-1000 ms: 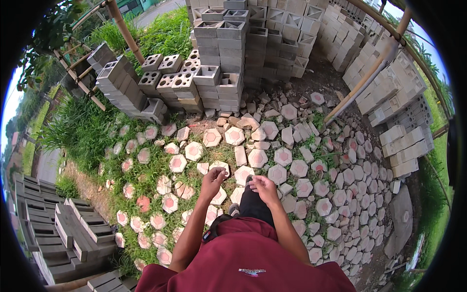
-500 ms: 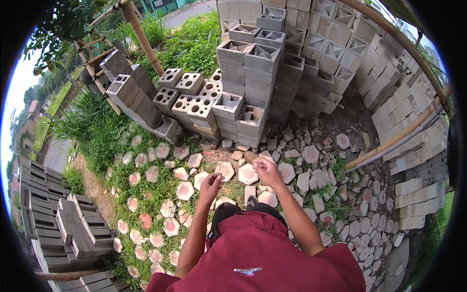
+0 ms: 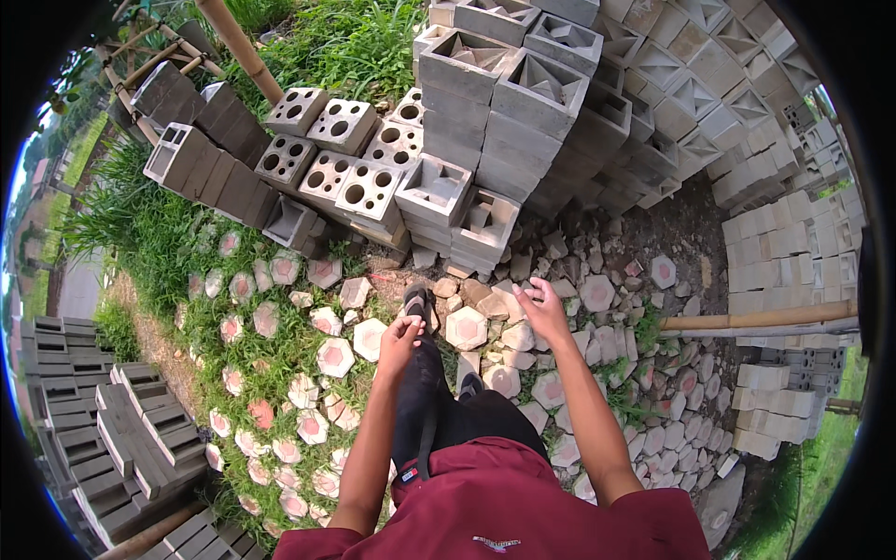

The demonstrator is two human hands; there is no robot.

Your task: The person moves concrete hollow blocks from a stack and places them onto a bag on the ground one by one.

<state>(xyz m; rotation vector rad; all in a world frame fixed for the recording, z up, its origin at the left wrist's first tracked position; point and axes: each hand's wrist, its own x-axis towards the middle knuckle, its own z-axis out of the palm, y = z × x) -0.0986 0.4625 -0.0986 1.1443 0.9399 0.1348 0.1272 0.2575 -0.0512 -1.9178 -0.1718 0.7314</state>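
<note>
My left hand (image 3: 402, 340) hangs over the hexagonal pavers, in front of my forward left leg, its fingers curled in with nothing visible in them. Out to the right, my right hand (image 3: 543, 308) is held above the stone path, empty, with thumb and fingers apart. Neither hand touches anything. A hexagonal paver (image 3: 466, 329) with a pinkish centre lies on the ground between the two hands. Ahead of them are grey ventilation blocks with round holes (image 3: 371, 191) and a tall stack of hollow concrete blocks (image 3: 536, 93).
Hexagonal pavers set in grass (image 3: 334, 357) spread to the left, and broken stones (image 3: 557, 245) litter the ground ahead. A bamboo pole (image 3: 765, 315) crosses at the right, near pale stacked blocks (image 3: 793, 233). Grey blocks (image 3: 154, 420) stand at the lower left.
My left foot has stepped forward, and the block stacks now appear nearer. My right hand has moved slightly outward to the right and its fingers have spread.
</note>
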